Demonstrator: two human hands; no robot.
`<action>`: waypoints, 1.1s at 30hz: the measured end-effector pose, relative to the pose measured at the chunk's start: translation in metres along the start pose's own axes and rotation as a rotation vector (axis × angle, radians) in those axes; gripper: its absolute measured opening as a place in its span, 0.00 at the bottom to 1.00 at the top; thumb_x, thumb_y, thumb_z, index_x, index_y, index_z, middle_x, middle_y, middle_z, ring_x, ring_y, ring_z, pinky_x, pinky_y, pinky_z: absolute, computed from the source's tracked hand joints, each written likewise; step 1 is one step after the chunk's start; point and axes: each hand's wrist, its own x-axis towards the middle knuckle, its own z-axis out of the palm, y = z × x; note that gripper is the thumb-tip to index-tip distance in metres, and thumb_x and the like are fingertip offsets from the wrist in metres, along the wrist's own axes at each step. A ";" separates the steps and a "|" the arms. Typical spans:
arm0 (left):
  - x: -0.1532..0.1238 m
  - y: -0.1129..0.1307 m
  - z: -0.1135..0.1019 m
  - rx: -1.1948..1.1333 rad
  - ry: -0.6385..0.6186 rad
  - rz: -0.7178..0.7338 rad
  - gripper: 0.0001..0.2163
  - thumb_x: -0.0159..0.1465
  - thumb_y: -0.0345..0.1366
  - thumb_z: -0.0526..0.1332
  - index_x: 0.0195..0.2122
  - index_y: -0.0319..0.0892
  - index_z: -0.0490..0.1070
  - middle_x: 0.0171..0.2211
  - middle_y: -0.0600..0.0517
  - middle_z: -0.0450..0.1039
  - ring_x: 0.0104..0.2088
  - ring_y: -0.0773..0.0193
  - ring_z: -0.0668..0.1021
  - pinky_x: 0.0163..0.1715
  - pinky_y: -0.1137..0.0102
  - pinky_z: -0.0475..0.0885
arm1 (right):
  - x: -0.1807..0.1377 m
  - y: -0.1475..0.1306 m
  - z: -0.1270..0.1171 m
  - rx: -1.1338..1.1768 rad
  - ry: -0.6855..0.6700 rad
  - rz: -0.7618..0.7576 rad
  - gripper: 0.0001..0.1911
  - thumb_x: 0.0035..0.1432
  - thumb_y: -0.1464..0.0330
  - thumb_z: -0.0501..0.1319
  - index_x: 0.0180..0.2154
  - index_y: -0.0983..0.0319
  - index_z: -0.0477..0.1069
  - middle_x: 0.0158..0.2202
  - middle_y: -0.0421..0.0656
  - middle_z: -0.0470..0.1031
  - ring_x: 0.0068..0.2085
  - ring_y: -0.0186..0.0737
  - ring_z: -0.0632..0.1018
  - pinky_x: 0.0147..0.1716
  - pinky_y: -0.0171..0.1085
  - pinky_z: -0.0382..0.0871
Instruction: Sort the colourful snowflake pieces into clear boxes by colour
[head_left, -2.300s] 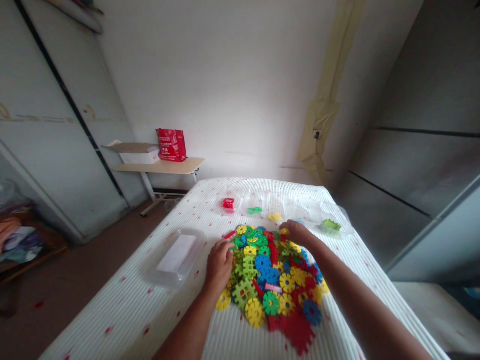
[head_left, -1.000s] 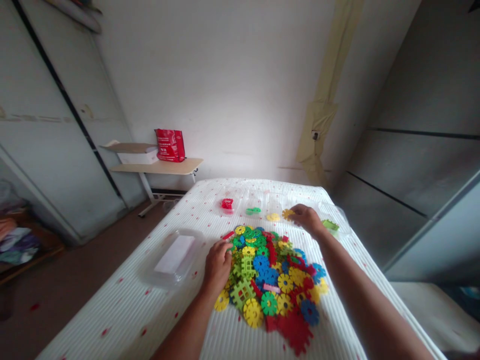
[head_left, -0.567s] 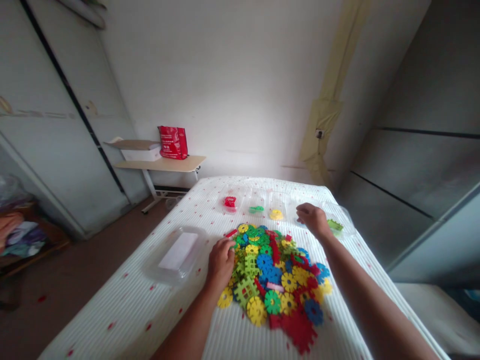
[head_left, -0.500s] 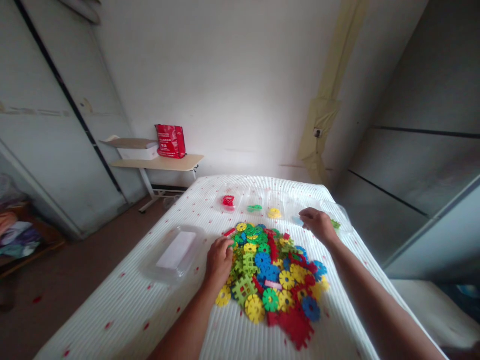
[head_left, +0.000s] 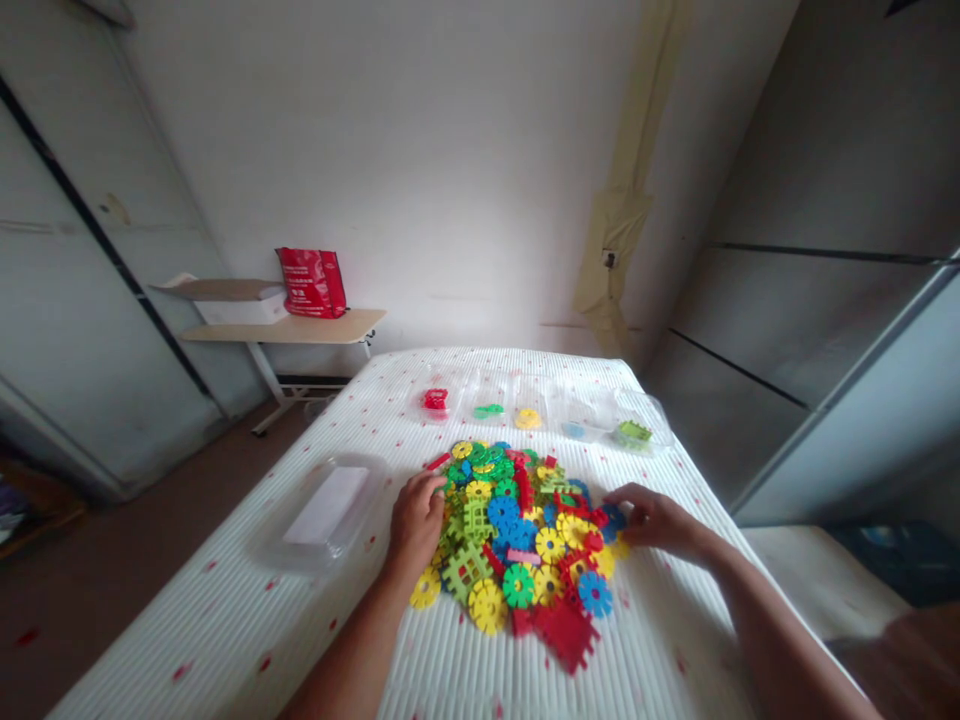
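A heap of colourful plastic building pieces (head_left: 517, 530), made of notched discs and square lattice pieces, lies on the white quilted cover (head_left: 255, 610). My left hand (head_left: 416, 515) rests at the heap's left edge, fingers loosely bent and touching the pieces; I make out nothing held in it. At the right edge is my right hand (head_left: 660, 520), thumb and fingers apart, beside a blue disc (head_left: 613, 522) and yellow pieces. Behind the heap stands a row of clear plastic containers holding red pieces (head_left: 436, 399), green pieces (head_left: 489, 411), yellow discs (head_left: 528, 418), a blue piece (head_left: 575, 430) and light-green pieces (head_left: 634, 431).
To the left of the heap lies a clear plastic container (head_left: 360, 535) with a pale rectangle in it. A small side table (head_left: 315, 328) by the wall carries a red bag (head_left: 311, 283) and a white box (head_left: 244, 305). Grey cabinets (head_left: 795, 330) stand on the right.
My right hand has moved from over the blue-piece container back to the heap's right edge. My left hand stays at the heap's left side. The view has shifted slightly right.
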 end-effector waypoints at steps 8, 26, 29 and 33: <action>0.000 -0.003 0.002 -0.012 0.004 0.007 0.11 0.57 0.31 0.51 0.35 0.41 0.72 0.39 0.46 0.73 0.43 0.58 0.74 0.47 0.60 0.69 | 0.008 -0.011 0.003 -0.223 -0.029 -0.062 0.22 0.43 0.69 0.60 0.44 0.59 0.73 0.37 0.43 0.71 0.33 0.36 0.71 0.31 0.32 0.65; 0.001 0.000 0.001 -0.016 0.005 -0.022 0.11 0.56 0.30 0.51 0.34 0.43 0.72 0.39 0.48 0.73 0.43 0.59 0.74 0.47 0.61 0.69 | 0.019 -0.016 -0.002 -0.347 0.165 -0.160 0.17 0.50 0.67 0.55 0.41 0.64 0.73 0.38 0.48 0.75 0.32 0.39 0.75 0.33 0.35 0.68; 0.001 0.000 0.001 -0.024 0.012 -0.021 0.11 0.56 0.30 0.52 0.34 0.42 0.72 0.39 0.48 0.73 0.43 0.59 0.74 0.48 0.61 0.69 | 0.029 -0.019 -0.001 -0.366 0.187 -0.210 0.18 0.51 0.67 0.55 0.44 0.63 0.72 0.39 0.48 0.74 0.34 0.39 0.75 0.34 0.36 0.68; 0.002 0.002 -0.001 -0.024 -0.006 -0.026 0.11 0.56 0.29 0.51 0.34 0.42 0.72 0.39 0.48 0.73 0.43 0.59 0.74 0.48 0.61 0.69 | 0.044 -0.028 0.004 -0.377 0.104 -0.247 0.20 0.49 0.70 0.56 0.46 0.63 0.72 0.39 0.47 0.74 0.33 0.38 0.75 0.33 0.34 0.68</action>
